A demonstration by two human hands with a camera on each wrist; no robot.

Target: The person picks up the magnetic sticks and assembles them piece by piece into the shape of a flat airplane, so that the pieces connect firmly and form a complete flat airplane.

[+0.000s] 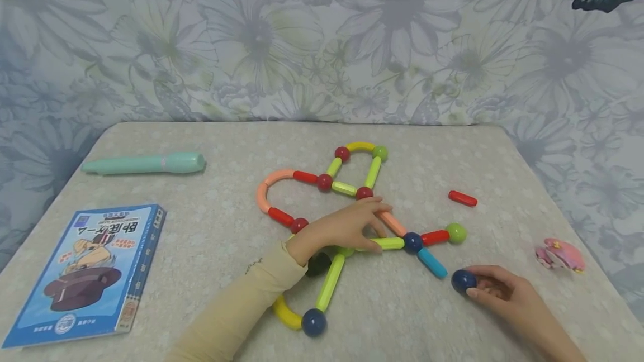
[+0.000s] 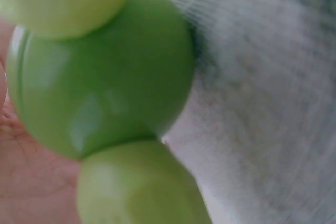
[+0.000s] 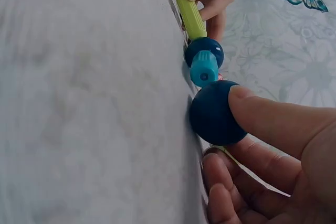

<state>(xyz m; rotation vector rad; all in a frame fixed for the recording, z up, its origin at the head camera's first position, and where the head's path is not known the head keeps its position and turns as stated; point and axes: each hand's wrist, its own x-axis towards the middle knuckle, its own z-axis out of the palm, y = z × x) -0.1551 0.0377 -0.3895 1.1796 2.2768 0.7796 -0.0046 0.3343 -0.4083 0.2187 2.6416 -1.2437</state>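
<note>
A flat figure of magnetic rods and balls lies mid-table. My left hand (image 1: 347, 225) reaches over its middle, thumb against a lime rod (image 1: 389, 243) and fingers on the far side near a peach rod (image 1: 391, 222). The right wrist view shows that thumb pressed on the lime rod (image 3: 190, 11). Under the left palm is a green ball (image 2: 115, 77) joined to lime rods. My right hand (image 1: 513, 295) pinches a dark blue ball (image 1: 463, 281) between thumb and fingers. That ball is close to the free end of a light blue rod (image 1: 432, 263), which joins another blue ball (image 1: 413, 242).
A loose red rod (image 1: 463, 199) lies right of the figure, with a small pink toy (image 1: 560, 255) near the table's right edge. On the left are a mint-green pen-shaped object (image 1: 143, 164) and a blue boxed game (image 1: 88, 275). A patterned cloth wall (image 1: 322, 60) borders the back.
</note>
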